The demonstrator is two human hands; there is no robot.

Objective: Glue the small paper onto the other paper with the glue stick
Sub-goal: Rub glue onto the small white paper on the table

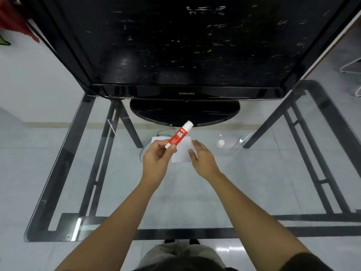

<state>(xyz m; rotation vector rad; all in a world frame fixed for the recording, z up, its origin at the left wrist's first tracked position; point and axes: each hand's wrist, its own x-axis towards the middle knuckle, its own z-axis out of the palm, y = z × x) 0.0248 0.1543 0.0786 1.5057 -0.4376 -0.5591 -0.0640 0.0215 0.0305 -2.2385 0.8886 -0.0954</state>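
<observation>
The left hand (158, 160) is holding the glue stick (179, 134) up above the glass bench (244, 182), with its fingers (172, 148) pinching the bottom end and the white end pointing up and away toward the far edge. I think that white end is the cap, so the glue is not being rubbed on anything yet. The right hand (203, 159) is reaching in just beside it with fingers spread wide and holding nothing. A white paper (182, 151) is lying flat near the middle of the bench, partly hidden by both hands; I cannot tell the small paper from the other one. Next, the right hand is probably going to pull the cap off. The red label is saying "GLUE STICK", and the black TV (187, 45) at the far edge is saying "SAMSUNG".
</observation>
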